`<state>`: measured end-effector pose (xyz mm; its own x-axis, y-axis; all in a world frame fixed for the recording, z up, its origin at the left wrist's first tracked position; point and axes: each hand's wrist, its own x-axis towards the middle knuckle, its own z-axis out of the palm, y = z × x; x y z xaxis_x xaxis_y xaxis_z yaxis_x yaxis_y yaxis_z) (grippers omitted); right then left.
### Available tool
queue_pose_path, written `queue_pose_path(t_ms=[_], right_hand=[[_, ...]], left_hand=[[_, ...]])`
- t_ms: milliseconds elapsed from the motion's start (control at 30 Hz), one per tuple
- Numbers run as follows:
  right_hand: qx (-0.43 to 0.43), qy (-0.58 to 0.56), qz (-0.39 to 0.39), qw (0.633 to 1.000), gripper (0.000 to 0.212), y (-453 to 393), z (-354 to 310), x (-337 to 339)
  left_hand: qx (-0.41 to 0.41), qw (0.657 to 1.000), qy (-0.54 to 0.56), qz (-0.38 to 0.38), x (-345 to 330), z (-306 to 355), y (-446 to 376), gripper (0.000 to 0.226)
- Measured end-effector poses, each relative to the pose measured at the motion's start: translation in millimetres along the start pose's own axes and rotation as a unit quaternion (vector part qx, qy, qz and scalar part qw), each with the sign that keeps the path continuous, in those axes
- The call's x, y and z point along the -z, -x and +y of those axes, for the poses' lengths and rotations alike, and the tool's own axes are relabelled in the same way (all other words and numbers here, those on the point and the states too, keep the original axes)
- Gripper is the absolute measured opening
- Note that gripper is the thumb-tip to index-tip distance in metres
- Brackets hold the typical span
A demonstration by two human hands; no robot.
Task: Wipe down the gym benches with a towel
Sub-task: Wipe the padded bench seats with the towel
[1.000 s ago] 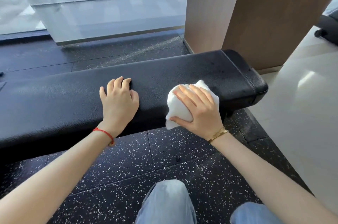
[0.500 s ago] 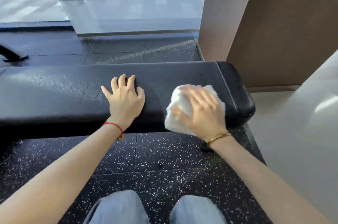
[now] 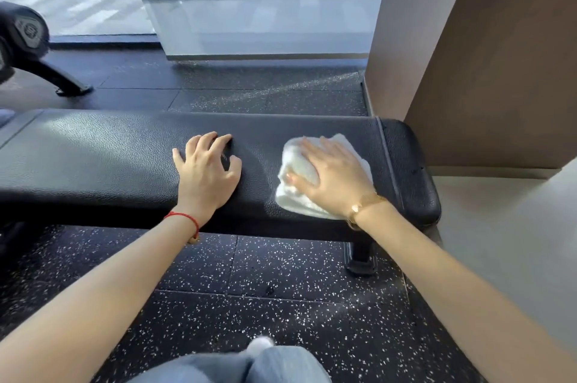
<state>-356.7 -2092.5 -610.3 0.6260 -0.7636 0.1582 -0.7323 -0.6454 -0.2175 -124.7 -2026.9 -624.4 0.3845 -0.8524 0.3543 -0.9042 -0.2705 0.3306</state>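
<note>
A long black padded gym bench (image 3: 103,161) runs across the view from the left edge to a rounded end at the right. A folded white towel (image 3: 298,168) lies on the bench top near that right end. My right hand (image 3: 332,178) lies flat on the towel with straight fingers, pressing it onto the padding. My left hand (image 3: 207,175) rests on the bench a little left of the towel, fingers spread and slightly bent, holding nothing.
A brown pillar (image 3: 487,48) stands just behind the bench's right end, with pale floor (image 3: 512,242) to its right. Black speckled rubber flooring (image 3: 274,282) lies under the bench. A black machine foot (image 3: 46,73) stands at the far left. My knees (image 3: 259,364) are at the bottom edge.
My right hand has slid the towel from the bench's front edge up onto its top surface and flattened on it. My left hand has stayed in place. The view has pulled back.
</note>
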Motion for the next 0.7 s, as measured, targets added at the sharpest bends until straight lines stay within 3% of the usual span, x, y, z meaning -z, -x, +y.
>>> queue_pose_path(t_ms=[133, 267, 400, 533, 700], right_hand=[[-0.067, 0.033, 0.027, 0.997, 0.058, 28.8, 42.0, 18.8], [-0.179, 0.050, -0.008, 0.983, 0.070, -10.9, 73.5, 25.0], [-0.154, 0.050, -0.029, 0.986, 0.081, 15.7, 63.6, 22.0], [-0.127, 0.011, 0.023, 0.992, 0.080, 87.7, 45.3, 25.5], [-0.188, 0.026, -0.001, 0.982, 0.078, 28.3, 82.9, 31.1]], left_hand=[[-0.003, 1.000, -0.003, -0.005, 0.2, 0.1, -1.0, 0.049], [-0.007, 1.000, -0.013, -0.014, -1.3, 1.1, -0.1, 0.053], [-0.024, 0.999, -0.036, -0.008, -2.0, 2.0, 1.7, 0.042], [-0.024, 0.999, -0.021, 0.009, -2.2, 16.1, 3.6, 0.036], [-0.056, 0.998, -0.009, -0.001, -9.7, 19.0, 6.8, 0.040]])
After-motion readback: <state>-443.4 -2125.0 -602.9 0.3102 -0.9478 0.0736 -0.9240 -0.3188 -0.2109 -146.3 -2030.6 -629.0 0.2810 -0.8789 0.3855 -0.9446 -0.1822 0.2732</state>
